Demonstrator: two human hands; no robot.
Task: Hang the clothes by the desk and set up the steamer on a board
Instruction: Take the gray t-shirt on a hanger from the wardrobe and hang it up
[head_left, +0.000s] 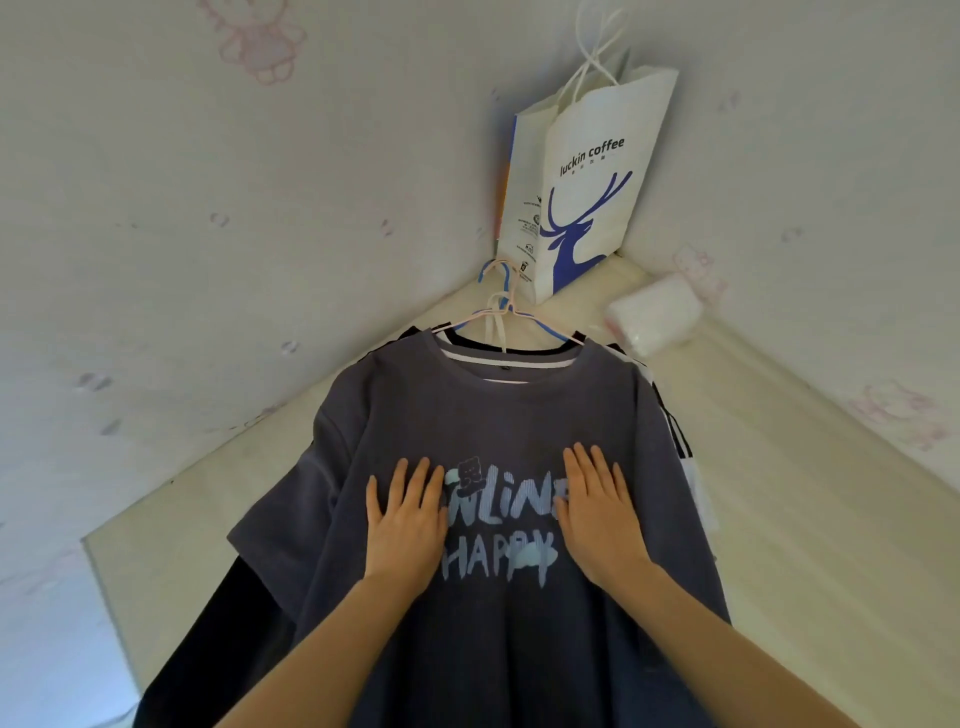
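Note:
A grey-blue T-shirt (483, 415) with pale blue lettering hangs in front of me on thin wire hangers (501, 312), whose hooks sit over the edge of a cream shelf (779, 467). Behind it hang darker garments, one a black sleeve (218, 623) at the lower left. My left hand (408, 525) lies flat on the shirt's chest, left of the lettering, fingers spread. My right hand (597, 514) lies flat on the right side of the print, fingers apart. Neither hand grips anything. No steamer or board is in view.
A white paper bag (587, 187) with a blue deer print stands in the corner on the shelf. A pack of white tissues (654, 312) lies to its right. Pale patterned wallpaper (208, 208) covers both walls meeting at the corner.

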